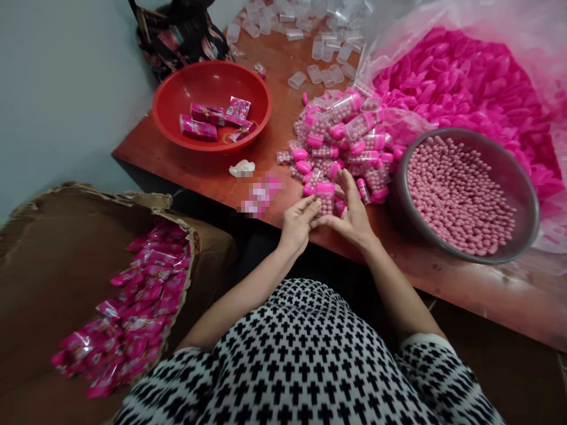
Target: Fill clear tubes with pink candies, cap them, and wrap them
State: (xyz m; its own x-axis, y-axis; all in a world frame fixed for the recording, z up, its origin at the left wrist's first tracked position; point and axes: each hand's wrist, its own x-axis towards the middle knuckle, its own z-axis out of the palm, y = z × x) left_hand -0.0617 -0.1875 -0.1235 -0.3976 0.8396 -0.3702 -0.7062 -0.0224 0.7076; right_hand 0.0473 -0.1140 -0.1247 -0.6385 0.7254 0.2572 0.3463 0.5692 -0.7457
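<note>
My left hand (297,225) pinches the left side of a small clear bottle (325,200) with a pink cap, filled with pink beads. Close on its right is my right hand (352,215), thumb under the bottle's lower edge and fingers raised and spread apart. Behind both hands lies a heap of similar filled bottles (349,133). A pink and white printed piece (261,196), partly pixelated, rests on the table left of my hands, near a crumpled white lump (242,168).
A red bowl (170,127) holds printed packets. Right stands a grey bowl (401,200) of pink beads, before a plastic bag of pink caps (465,82). Clear empty containers (328,47) lie at the back. A cardboard box (35,254) with pink packets is lower left.
</note>
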